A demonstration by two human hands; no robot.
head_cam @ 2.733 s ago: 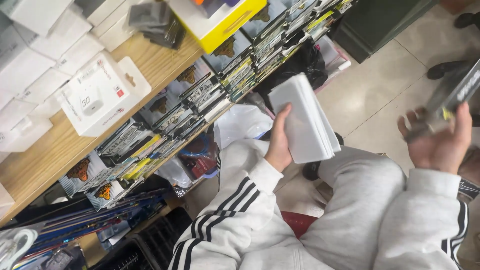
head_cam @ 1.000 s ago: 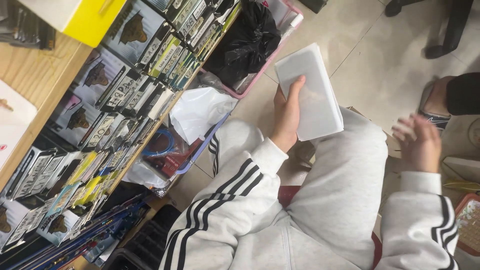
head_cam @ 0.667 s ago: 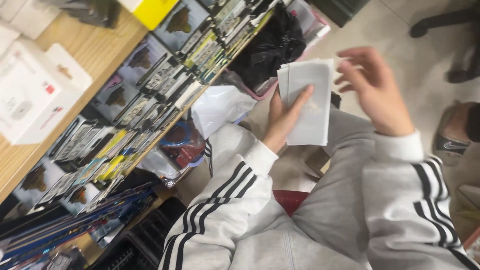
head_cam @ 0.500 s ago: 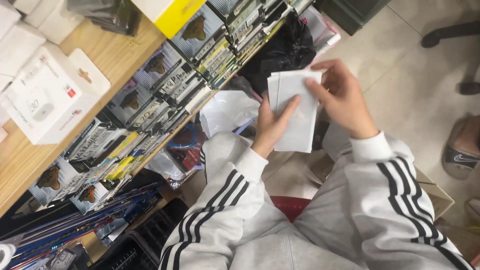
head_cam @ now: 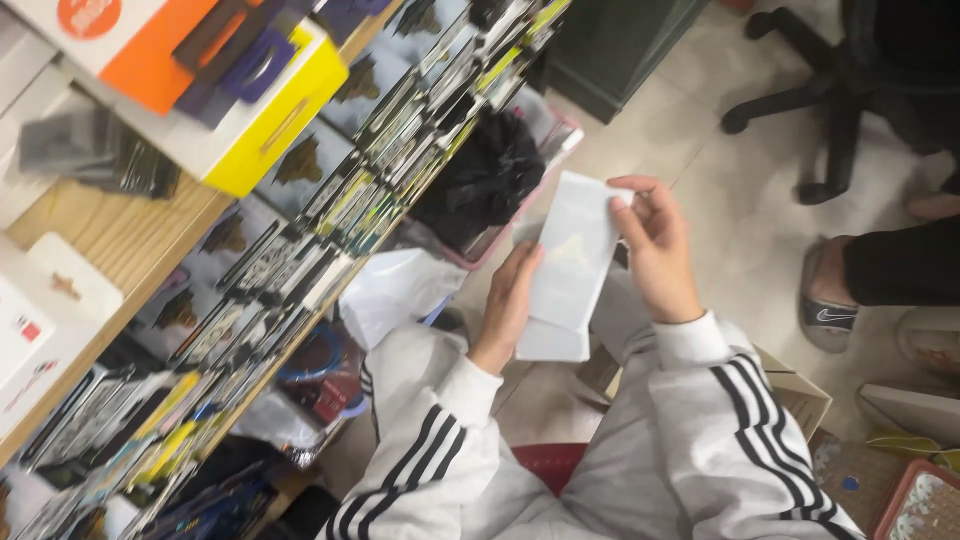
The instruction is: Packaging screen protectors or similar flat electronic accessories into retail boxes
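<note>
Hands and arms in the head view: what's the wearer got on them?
Both hands are bare: left hand, right hand, with no gloves, rings or watch in view. Both arms are in a light grey sweatshirt with long sleeves. Three dark stripes run down the left sleeve and the right sleeve. Each sleeve ends in a ribbed cuff at the wrist. No cables or other markings are visible.

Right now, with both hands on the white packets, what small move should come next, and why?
Probably peel the top packet off with the right hand: its fingers already pinch the upper edge, while the left hand braces the stack underneath.
</note>
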